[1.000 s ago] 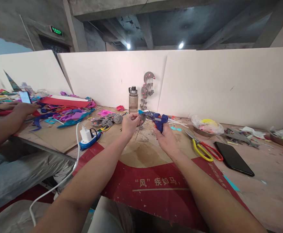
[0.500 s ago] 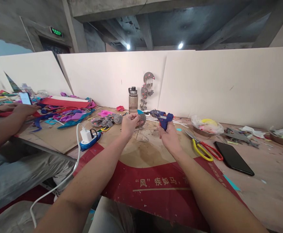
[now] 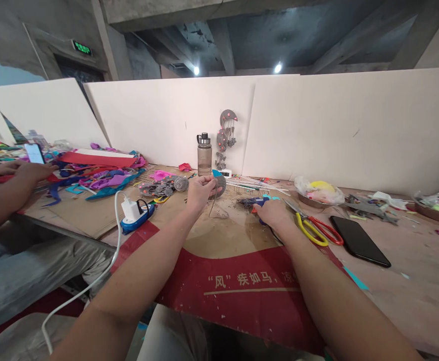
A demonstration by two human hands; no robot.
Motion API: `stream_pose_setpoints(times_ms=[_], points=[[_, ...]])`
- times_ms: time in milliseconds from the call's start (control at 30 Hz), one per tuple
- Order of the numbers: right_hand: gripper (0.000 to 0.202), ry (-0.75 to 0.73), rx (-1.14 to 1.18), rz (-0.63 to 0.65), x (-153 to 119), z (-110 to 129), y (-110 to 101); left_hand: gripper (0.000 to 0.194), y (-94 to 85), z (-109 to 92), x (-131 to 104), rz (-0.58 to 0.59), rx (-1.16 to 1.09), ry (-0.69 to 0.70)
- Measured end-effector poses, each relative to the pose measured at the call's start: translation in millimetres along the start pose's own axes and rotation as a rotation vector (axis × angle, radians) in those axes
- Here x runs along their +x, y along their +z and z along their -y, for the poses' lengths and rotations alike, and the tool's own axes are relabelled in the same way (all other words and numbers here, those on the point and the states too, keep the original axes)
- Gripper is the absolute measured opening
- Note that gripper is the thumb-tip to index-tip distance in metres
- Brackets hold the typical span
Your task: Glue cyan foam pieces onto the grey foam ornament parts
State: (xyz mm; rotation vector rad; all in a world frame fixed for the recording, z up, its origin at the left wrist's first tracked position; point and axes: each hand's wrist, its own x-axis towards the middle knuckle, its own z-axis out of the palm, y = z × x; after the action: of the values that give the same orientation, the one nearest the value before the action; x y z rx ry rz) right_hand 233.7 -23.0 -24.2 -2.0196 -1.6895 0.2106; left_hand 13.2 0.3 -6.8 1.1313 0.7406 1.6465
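A round grey disc is pinched in my left hand, held above the brown paper sheet; a thin strand hangs below it. To its right, my right hand is closed on the blue glue gun, which lies low at the paper with its nozzle pointing left. My fingers hide part of its body. Behind my left hand stands a clear bottle. A grey crescent ornament with pink dots hangs against the white board.
Scissors and a black phone lie right of my right hand. A bowl with a plastic bag sits behind them. On the left are a blue power socket, a white cable, coloured scraps and another person's hands.
My right hand has lowered the glue gun from upright in the air to the tabletop, turning it on its side. My left hand still holds the disc in nearly the same place.
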Motion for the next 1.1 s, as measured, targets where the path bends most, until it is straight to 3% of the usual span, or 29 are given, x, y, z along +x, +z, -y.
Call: stream_pose_setpoints(times_ms=[100, 200, 333, 433, 533, 667, 833, 1100], points=[[0.023, -0.087, -0.018, -0.137, -6, 10, -2, 0.02, 0.0, 2, 0, 0.008, 0.076, 0.031], [0.02, -0.225, 0.389, -0.154, -18, 37, 2, 0.021, 0.3, 6, -2, 0.03, 0.204, 0.117], [0.033, -0.288, 1.049, 0.065, -30, 71, 21, 0.019, 1.1, 7, -7, 0.051, 0.378, 0.272], [0.041, -0.252, 1.244, 0.199, -32, 80, 30, 0.016, 3.0, 4, -11, 0.052, 0.42, 0.285], [0.04, -0.249, 1.263, 0.208, -34, 77, 28, 0.015, 6.0, 2, -13, 0.074, 0.334, 0.169], [0.026, -0.383, 1.093, 0.116, -40, 72, 19, 0.018, 8.6, 2, -12, 0.128, 0.149, 0.016], [0.025, -0.528, 0.789, -0.119, -45, 74, 13, 0.028, 7.4, 1, -12, 0.156, 0.032, -0.048], [0.036, -0.517, 0.668, -0.189, -47, 75, 16, 0.027, 8.5, -3, -14, 0.151, -0.029, -0.096]])
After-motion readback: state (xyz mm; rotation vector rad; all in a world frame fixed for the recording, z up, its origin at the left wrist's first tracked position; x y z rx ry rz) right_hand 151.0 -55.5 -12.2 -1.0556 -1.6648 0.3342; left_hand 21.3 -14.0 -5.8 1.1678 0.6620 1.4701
